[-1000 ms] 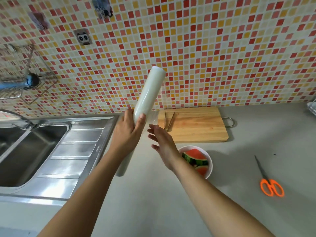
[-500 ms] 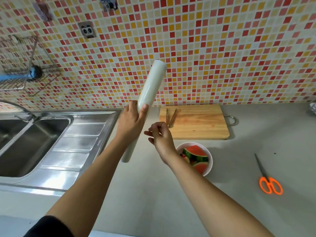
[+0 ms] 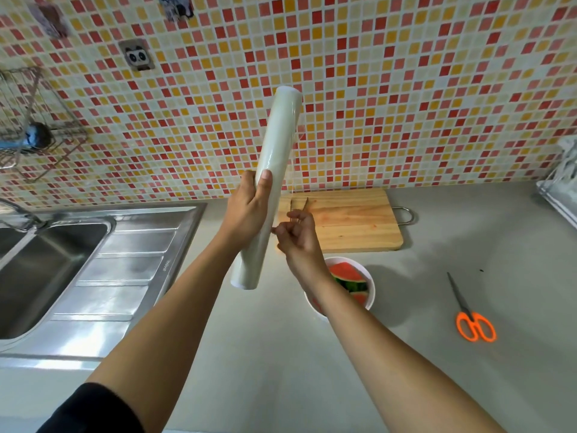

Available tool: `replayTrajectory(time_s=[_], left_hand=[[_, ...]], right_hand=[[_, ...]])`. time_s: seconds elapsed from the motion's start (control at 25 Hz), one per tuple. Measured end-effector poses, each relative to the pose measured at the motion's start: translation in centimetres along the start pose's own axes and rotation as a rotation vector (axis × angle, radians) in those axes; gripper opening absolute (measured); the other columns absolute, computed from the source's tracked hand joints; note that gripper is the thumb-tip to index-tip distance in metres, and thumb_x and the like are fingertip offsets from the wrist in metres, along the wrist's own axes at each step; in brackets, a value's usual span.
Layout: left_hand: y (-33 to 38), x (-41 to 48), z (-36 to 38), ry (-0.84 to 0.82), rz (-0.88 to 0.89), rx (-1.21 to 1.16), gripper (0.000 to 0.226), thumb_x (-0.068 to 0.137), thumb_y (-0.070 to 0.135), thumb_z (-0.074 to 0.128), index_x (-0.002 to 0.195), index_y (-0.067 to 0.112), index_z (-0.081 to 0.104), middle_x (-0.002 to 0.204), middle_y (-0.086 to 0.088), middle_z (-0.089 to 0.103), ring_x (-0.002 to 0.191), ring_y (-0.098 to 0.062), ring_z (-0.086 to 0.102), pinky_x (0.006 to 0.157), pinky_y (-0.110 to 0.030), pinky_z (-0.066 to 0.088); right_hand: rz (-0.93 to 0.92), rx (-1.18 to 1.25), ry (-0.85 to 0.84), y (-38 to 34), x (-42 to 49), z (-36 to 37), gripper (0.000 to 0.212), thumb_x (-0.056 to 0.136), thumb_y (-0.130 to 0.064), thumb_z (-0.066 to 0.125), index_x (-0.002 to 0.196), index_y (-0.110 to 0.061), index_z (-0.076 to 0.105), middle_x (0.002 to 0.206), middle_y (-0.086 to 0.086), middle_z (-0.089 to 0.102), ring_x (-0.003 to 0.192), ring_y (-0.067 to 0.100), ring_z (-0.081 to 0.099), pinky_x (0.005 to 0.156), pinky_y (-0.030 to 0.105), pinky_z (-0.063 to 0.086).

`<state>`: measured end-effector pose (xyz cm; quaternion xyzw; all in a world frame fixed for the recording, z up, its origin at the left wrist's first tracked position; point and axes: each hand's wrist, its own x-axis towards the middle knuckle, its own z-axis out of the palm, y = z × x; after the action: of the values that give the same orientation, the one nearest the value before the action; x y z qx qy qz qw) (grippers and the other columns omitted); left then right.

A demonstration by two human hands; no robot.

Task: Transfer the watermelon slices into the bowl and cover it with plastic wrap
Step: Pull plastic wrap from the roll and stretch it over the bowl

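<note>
Gripping wrap roll (image 3: 278, 142), L hand (image 3: 246, 210); R hand (image 3: 300, 242) pinching film edge (image 3: 293, 170).

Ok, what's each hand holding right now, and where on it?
The left hand grips the plastic wrap roll around its lower half. The right hand is curled at the roll's side, maybe pinching its loose edge; that cannot be told.
</note>
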<state>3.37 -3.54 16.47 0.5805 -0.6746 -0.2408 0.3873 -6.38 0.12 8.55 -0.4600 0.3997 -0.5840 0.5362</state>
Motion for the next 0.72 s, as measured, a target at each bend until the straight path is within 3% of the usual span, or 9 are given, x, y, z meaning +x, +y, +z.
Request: replayTrajectory(time_s=[0.2, 0.4, 0.6, 0.72], left_hand=[[-0.3, 0.0, 0.6, 0.01, 0.037, 0.038, 0.035, 0.096, 0.051, 0.029, 0.108, 0.021, 0.041, 0.089, 0.003, 0.053, 0.074, -0.004, 0.052, 0.057, -0.019, 0.037], [-0.6, 0.2, 0.7, 0.049, 0.0, -0.018, 0.031, 0.095, 0.055, 0.028, 0.104, 0.027, 0.039, 0.083, 0.012, 0.052, 0.077, -0.006, 0.055, 0.059, -0.023, 0.04], [-0.3, 0.6, 0.6, 0.057, -0.016, -0.123, 0.029, 0.095, 0.056, 0.027, 0.109, 0.032, 0.035, 0.09, 0.012, 0.052, 0.084, -0.005, 0.055, 0.067, -0.023, 0.047], [-0.5, 0.6, 0.6, 0.051, -0.031, -0.135, 0.031, 0.095, 0.057, 0.026, 0.11, 0.031, 0.036, 0.093, 0.007, 0.053, 0.087, -0.009, 0.056, 0.071, -0.028, 0.047]], right_hand=[[-0.013, -0.089, 0.001, 0.6, -0.5, -0.6, 0.02, 0.096, -0.016, 0.045, 0.097, -0.034, 0.036, 0.087, -0.006, 0.053, 0.076, -0.001, 0.063, 0.067, 0.011, 0.042], [0.019, -0.134, -0.06, 0.3, -0.2, -0.8, 0.008, 0.09, -0.029, 0.054, 0.083, -0.031, 0.056, 0.08, -0.012, 0.061, 0.079, 0.003, 0.057, 0.075, 0.019, 0.042], [-0.048, -0.162, -0.01, 0.1, 0.2, -0.8, 0.015, 0.092, -0.027, 0.052, 0.078, -0.034, 0.052, 0.084, -0.005, 0.062, 0.083, 0.01, 0.061, 0.075, 0.026, 0.043], [-0.069, -0.179, -0.015, 0.3, 0.5, -0.9, 0.015, 0.093, -0.025, 0.051, 0.079, -0.031, 0.051, 0.08, -0.006, 0.058, 0.074, 0.006, 0.065, 0.078, 0.034, 0.048]])
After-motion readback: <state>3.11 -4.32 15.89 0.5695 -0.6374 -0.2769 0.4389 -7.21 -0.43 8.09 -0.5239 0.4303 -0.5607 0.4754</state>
